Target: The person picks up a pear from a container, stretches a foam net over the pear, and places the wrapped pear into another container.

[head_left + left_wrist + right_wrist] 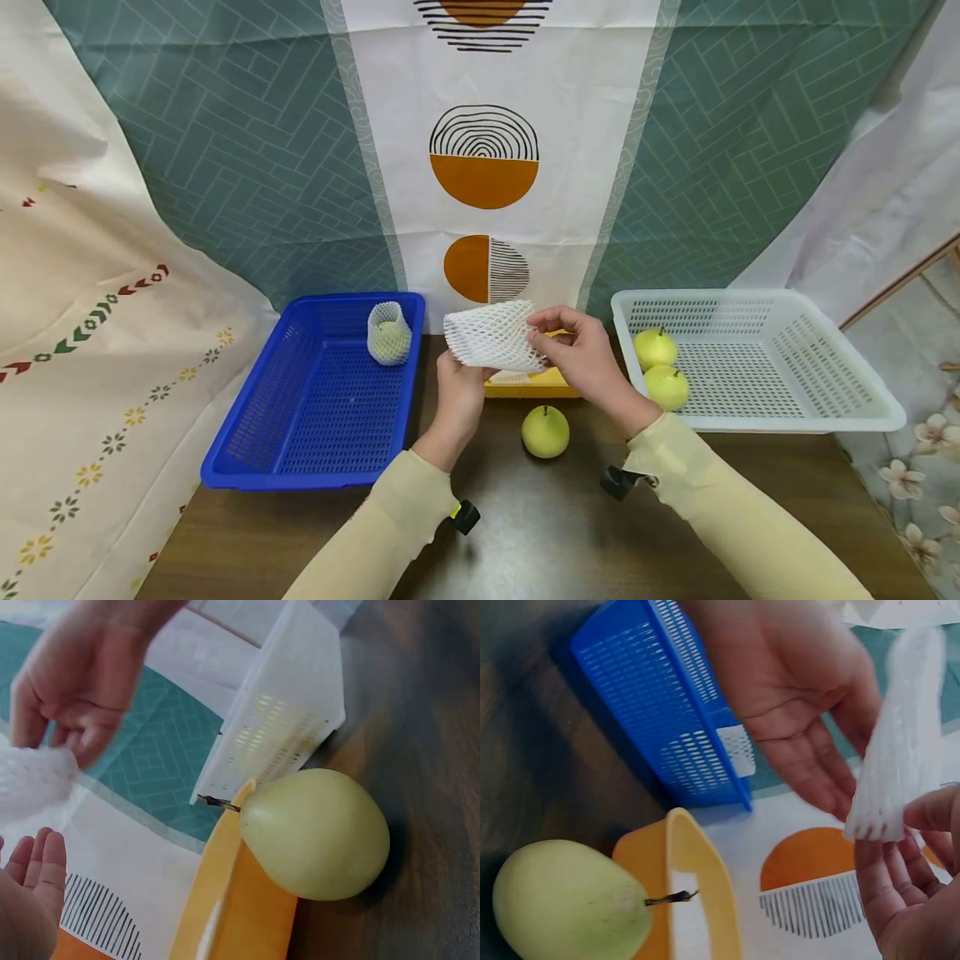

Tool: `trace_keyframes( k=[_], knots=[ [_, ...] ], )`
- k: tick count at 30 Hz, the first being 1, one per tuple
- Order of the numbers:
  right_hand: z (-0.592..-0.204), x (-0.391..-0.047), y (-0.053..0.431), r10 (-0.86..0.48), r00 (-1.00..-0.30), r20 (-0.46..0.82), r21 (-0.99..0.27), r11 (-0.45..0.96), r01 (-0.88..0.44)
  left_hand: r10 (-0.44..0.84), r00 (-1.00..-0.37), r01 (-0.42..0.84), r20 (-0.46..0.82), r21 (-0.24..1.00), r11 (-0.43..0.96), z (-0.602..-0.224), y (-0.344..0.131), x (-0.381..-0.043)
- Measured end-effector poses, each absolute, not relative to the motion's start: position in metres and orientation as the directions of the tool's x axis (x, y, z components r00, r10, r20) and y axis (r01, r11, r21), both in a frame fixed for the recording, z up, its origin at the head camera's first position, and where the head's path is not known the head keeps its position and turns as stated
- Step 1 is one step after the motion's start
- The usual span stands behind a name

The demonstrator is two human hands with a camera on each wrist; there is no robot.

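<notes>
A: Where is the foam net sleeve (489, 335)?
B: It is in the air above the front of the tabletop (540, 542), between the two hands, lying sideways. The right hand (587, 354) pinches one end of it with thumb and fingertips.
A: And the left hand (457, 387)?
B: In the head view its fingers are hidden behind the sleeve. The left wrist view shows them rather straight, with a gap to the sleeve; whether they touch it at some place, I cannot tell.
A: What is below?
B: A bare pear (546, 432) stands on the tabletop, near the yellow container (536, 391), which the hands partly cover from above. The wrist views show the pear from its side, with its dark stem.
A: And the baskets?
B: Only the head view looks inside them. In the blue basket (315, 481), on the left, there is one netted pear (389, 337); in the white basket (787, 424), on the right, two bare pears (666, 388) are close together. The right wrist view adds a white patch (737, 750) on the blue basket's wall.
</notes>
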State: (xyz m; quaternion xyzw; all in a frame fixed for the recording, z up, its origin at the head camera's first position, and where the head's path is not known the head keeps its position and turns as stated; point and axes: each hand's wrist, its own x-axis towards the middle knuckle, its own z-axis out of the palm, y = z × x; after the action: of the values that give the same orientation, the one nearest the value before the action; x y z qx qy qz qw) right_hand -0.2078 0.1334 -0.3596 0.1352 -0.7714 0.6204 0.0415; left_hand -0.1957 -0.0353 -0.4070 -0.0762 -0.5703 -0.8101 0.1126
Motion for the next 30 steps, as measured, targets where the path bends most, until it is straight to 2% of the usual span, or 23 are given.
trace_keyframes(
  k=[8,16,24,30],
  knots=[
    [-0.377,-0.212,0.131,-0.278,-0.944,0.180,-0.932,0.259,-0.254,-0.104,-0.976,0.211,0.190,0.939,-0.271,-0.402,-0.033,-0.192],
    [-0.381,-0.214,0.129,-0.265,-0.957,0.122,-0.948,0.254,-0.191,-0.046,-0.985,0.170,0.163,0.948,-0.269,-0.401,-0.029,-0.194],
    [-0.381,-0.214,0.132,-0.271,-0.958,0.095,-0.982,0.134,-0.135,0.001,-0.995,0.094,0.096,0.978,-0.188,-0.394,-0.032,-0.197],
    [-0.380,-0.212,0.137,-0.321,-0.943,0.089,-0.990,0.073,-0.118,0.127,-0.992,-0.013,-0.005,0.998,-0.068,-0.374,-0.038,-0.192]
  ],
)
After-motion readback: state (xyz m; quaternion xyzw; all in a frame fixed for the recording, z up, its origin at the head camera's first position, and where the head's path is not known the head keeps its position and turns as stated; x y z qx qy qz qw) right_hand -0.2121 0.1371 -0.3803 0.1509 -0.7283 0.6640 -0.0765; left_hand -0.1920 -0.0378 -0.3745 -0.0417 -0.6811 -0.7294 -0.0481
